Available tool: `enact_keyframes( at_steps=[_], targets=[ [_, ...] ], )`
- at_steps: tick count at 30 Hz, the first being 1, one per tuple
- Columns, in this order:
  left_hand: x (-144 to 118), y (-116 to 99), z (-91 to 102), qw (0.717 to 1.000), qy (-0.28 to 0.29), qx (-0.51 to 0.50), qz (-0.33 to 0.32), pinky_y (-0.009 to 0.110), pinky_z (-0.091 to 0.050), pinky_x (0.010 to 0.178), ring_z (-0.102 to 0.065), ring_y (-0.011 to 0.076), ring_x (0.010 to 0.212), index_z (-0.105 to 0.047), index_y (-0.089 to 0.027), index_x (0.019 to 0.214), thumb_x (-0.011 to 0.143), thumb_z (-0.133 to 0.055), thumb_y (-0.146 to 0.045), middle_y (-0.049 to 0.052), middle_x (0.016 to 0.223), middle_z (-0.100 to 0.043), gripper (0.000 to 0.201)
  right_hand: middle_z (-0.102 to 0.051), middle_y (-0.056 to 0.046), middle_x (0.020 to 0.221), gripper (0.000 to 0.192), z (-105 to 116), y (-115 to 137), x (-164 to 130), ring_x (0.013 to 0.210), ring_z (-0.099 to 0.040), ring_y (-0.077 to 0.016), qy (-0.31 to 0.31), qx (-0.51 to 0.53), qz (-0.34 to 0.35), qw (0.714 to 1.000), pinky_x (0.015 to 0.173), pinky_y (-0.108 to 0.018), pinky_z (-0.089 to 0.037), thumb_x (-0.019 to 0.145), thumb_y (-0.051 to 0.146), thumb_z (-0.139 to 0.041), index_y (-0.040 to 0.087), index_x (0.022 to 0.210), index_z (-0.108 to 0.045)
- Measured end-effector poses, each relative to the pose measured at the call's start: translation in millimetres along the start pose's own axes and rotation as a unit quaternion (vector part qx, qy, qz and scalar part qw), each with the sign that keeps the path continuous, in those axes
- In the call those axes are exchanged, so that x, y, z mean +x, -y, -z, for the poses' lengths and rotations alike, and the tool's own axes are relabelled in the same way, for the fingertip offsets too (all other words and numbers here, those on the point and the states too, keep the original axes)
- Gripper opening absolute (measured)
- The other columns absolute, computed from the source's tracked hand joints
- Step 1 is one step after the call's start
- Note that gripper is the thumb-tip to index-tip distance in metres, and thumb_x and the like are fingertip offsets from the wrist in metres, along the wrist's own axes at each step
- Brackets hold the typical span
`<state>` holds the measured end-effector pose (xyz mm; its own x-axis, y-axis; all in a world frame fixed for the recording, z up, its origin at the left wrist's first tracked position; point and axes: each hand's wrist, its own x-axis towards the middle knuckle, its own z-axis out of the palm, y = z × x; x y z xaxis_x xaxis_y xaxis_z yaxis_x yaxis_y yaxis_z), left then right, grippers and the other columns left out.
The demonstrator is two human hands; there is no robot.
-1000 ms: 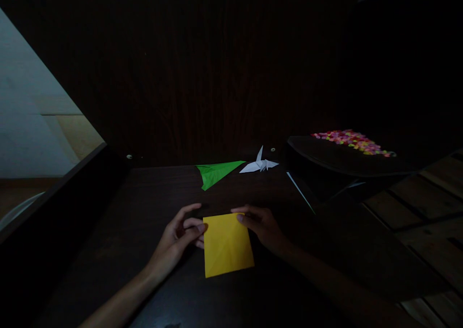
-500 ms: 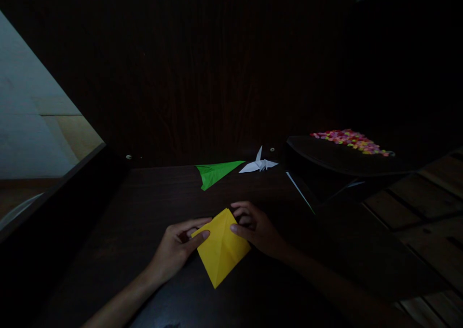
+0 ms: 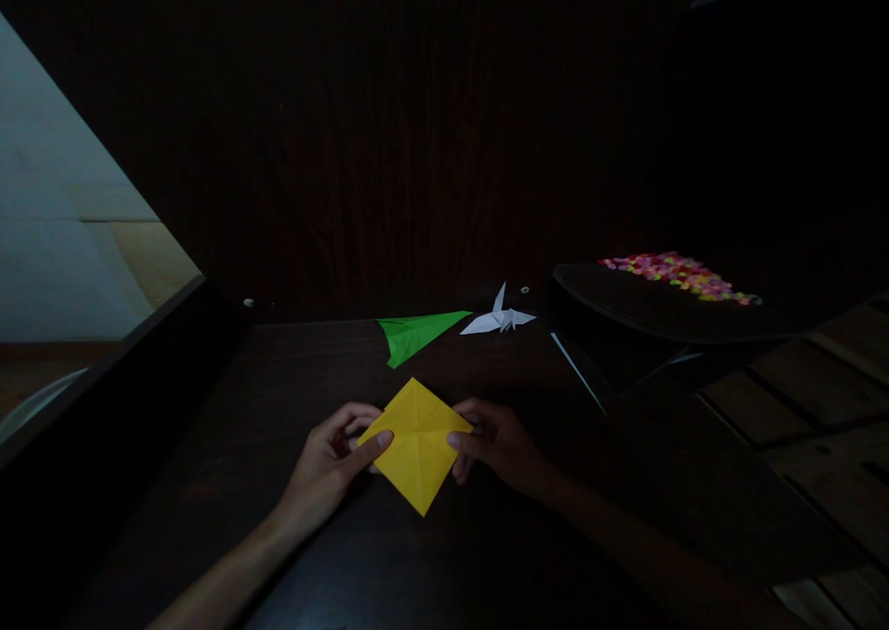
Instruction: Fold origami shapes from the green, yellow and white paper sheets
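A square yellow paper [image 3: 417, 440] with crease lines sits as a diamond over the dark table [image 3: 292, 519], one corner pointing away from me. My left hand [image 3: 333, 459] pinches its left corner between thumb and fingers. My right hand [image 3: 496, 445] pinches the right corner the same way. Both thumbs rest on top of the sheet.
A folded green paper plane [image 3: 413, 332] and a white paper crane [image 3: 498, 318] lie at the table's far edge. A thin white strip [image 3: 576, 371] lies to the right. A dark tray [image 3: 645, 301] holding several small colourful pieces [image 3: 677, 273] stands at the right. Dark wall behind.
The yellow paper has been turned from lying square-on to standing as a diamond, and shifted slightly away from me. Both hands moved with it, now gripping opposite side corners.
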<state>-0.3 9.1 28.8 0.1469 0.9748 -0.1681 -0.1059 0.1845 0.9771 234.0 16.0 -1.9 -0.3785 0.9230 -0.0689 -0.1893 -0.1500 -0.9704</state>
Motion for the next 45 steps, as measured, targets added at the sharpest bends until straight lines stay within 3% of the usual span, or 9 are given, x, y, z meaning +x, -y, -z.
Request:
enact_keyframes(
  at_steps=[5,11,17,21,26,34,39,42,45],
  targets=[
    [-2,2,1.2,0.998,0.048,-0.007,0.048,0.034,-0.061,0.065,-0.071,0.0232,0.077,-0.076,-0.016,0.092,0.068,-0.085,-0.039,0.007,0.089,-0.076,0.034,-0.068,-0.001,0.053,0.035,2,2,1,0.044,-0.064,-0.0156,-0.025,0.032,-0.015,0.999,0.045,-0.026,-0.053,0.075,0.04,-0.078,0.013,0.095,-0.068],
    [-1,6,4.3,0.995,0.031,-0.054,0.073,0.035,-0.061,0.071,-0.071,0.0293,0.091,-0.081,-0.016,0.091,0.066,-0.082,-0.029,0.013,0.1,-0.077,0.029,-0.067,-0.003,0.052,0.028,5,-4,4,0.047,-0.064,-0.0175,-0.053,0.111,-0.008,0.992,0.046,-0.029,-0.054,0.071,0.035,-0.08,0.013,0.088,-0.077],
    [-4,-4,3.6,0.991,0.044,-0.101,0.07,0.037,-0.061,0.073,-0.07,0.0314,0.092,-0.082,-0.012,0.087,0.065,-0.073,-0.03,0.016,0.099,-0.077,0.03,-0.067,-0.003,0.066,0.015,4,1,3,0.05,-0.065,-0.0157,-0.049,0.123,0.018,0.991,0.046,-0.028,-0.054,0.074,0.027,-0.071,0.015,0.078,-0.079],
    [-2,1,4.3,0.996,0.027,-0.057,0.064,0.036,-0.062,0.071,-0.072,0.0292,0.087,-0.081,-0.013,0.089,0.068,-0.079,-0.039,0.014,0.096,-0.078,0.033,-0.066,-0.003,0.07,0.017,2,1,2,0.052,-0.065,-0.0149,-0.043,0.085,0.041,0.995,0.049,-0.029,-0.055,0.077,0.033,-0.073,0.016,0.079,-0.077],
    [0,7,4.0,0.997,0.021,0.011,0.073,0.031,-0.061,0.069,-0.074,0.023,0.074,-0.079,-0.018,0.096,0.06,-0.089,-0.037,0.008,0.086,-0.08,0.042,-0.065,0.001,0.072,0.017,2,-4,1,0.052,-0.061,-0.0112,-0.071,0.0,0.071,0.995,0.05,-0.025,-0.052,0.068,0.028,-0.084,0.019,0.08,-0.075],
    [-2,0,1.9,0.998,0.036,0.002,0.053,0.033,-0.062,0.076,-0.076,0.025,0.083,-0.075,-0.018,0.111,0.065,-0.087,-0.039,0.009,0.093,-0.08,0.052,-0.07,-0.001,0.075,0.025,8,-5,-1,0.068,-0.065,-0.0157,-0.134,-0.095,0.083,0.983,0.06,-0.026,-0.052,0.065,0.029,-0.084,0.021,0.087,-0.075],
    [-5,3,3.4,0.995,0.021,0.092,-0.022,0.026,-0.062,0.067,-0.076,0.0209,0.07,-0.076,-0.018,0.11,0.072,-0.082,-0.036,0.006,0.079,-0.08,0.042,-0.072,-0.003,0.079,0.032,7,-6,-2,0.068,-0.066,-0.0178,-0.165,-0.145,0.098,0.971,0.06,-0.028,-0.054,0.067,0.032,-0.083,0.022,0.096,-0.075],
    [-8,3,3.9,0.978,-0.005,0.166,-0.125,0.022,-0.06,0.059,-0.075,0.0184,0.065,-0.078,-0.021,0.105,0.076,-0.078,-0.029,0.005,0.078,-0.08,0.03,-0.075,-0.004,0.086,0.027,5,-3,-5,0.073,-0.069,-0.0195,-0.19,-0.216,0.14,0.948,0.064,-0.029,-0.056,0.071,0.031,-0.081,0.024,0.096,-0.077],
    [-9,1,3.9,0.938,-0.036,0.238,-0.25,0.021,-0.061,0.061,-0.076,0.018,0.07,-0.078,-0.024,0.102,0.077,-0.076,-0.021,0.004,0.09,-0.08,0.025,-0.077,-0.003,0.089,0.019,3,1,-8,0.079,-0.071,-0.0196,-0.2,-0.273,0.203,0.919,0.072,-0.03,-0.058,0.075,0.027,-0.079,0.027,0.094,-0.078]
  ],
)
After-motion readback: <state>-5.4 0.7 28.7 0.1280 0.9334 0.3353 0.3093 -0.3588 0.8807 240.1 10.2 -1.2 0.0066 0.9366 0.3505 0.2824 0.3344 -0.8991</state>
